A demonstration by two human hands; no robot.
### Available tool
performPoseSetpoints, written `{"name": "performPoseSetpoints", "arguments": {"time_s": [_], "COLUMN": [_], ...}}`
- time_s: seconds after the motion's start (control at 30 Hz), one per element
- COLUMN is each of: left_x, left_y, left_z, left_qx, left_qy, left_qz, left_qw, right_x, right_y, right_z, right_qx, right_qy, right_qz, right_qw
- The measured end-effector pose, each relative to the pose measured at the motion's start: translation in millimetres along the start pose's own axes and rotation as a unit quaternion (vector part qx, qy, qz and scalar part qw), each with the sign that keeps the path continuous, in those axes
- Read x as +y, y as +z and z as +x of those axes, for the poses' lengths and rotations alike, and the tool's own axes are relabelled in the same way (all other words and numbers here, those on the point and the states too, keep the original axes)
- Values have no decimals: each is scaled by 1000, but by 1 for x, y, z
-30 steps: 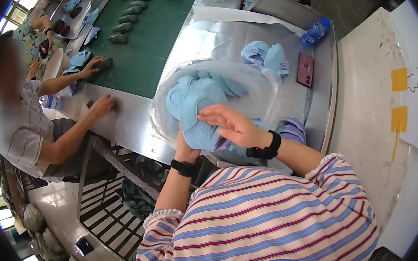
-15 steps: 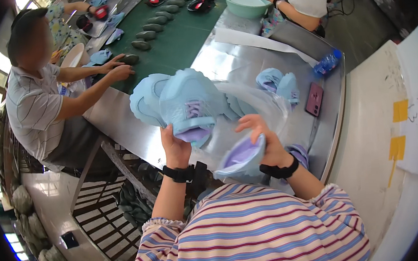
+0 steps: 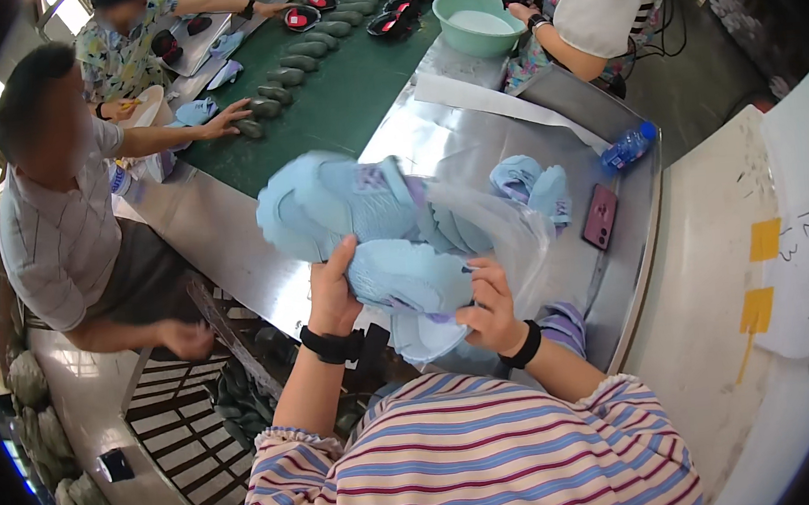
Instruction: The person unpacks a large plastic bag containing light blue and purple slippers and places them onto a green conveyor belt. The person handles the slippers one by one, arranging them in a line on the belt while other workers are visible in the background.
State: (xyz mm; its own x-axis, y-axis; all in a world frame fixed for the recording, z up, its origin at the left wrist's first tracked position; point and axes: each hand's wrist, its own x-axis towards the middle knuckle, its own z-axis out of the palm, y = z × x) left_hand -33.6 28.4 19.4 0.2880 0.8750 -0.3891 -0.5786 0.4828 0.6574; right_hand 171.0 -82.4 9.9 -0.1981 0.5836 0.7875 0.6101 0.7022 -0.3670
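Observation:
Both my hands are closed on light blue shoes above the metal table. My left hand (image 3: 334, 292) grips from the left, its thumb at the edge of a shoe (image 3: 411, 273) that spans the gap between my hands. Just beyond it is a larger light blue shoe (image 3: 337, 201) with a scalloped edge and lilac laces, slightly blurred; I cannot tell whether my left hand bears it too. At the near shoe's right end my right hand (image 3: 493, 310) pinches with bent fingers. Below hangs another light blue piece (image 3: 426, 337), partly covered. My left fingers are mostly hidden behind the shoes.
Clear plastic film (image 3: 507, 210) and a pair of light blue shoes (image 3: 532, 186) lie to the right. Beyond are a phone (image 3: 600, 216), a blue bottle (image 3: 628, 146) and a green basin (image 3: 478, 23). A co-worker (image 3: 64, 215) reaches over the green belt (image 3: 334, 105) with dark shoe parts.
My right hand has brought its light blue shoe up and left against the ones at my left hand. The larger shoe has turned. The co-worker's near arm has drawn back from the belt.

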Motion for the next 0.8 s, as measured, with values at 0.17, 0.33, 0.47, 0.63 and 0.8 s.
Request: {"name": "performPoseSetpoints", "arguments": {"time_s": [0.17,0.33,0.47,0.63,0.8], "left_x": [-12,4,34,4,8], "left_y": [-29,-33,-15,20,31], "left_z": [6,13,2,0,1], "left_qx": [-19,-99,-203,-122,-19], "left_qy": [28,133,52,118,208], "left_qz": [95,150,260,304,102], "left_qw": [995,975,943,938,973], "right_x": [-13,1,61,45,15], "right_y": [-2,-33,-70,-23,-7], "right_z": [19,34,32,37,22], "right_qx": [-66,15,-28,-162,-62], "right_qy": [186,358,440,442,144], "right_qz": [182,484,567,464,339], "right_qw": [963,799,695,750,927]}}
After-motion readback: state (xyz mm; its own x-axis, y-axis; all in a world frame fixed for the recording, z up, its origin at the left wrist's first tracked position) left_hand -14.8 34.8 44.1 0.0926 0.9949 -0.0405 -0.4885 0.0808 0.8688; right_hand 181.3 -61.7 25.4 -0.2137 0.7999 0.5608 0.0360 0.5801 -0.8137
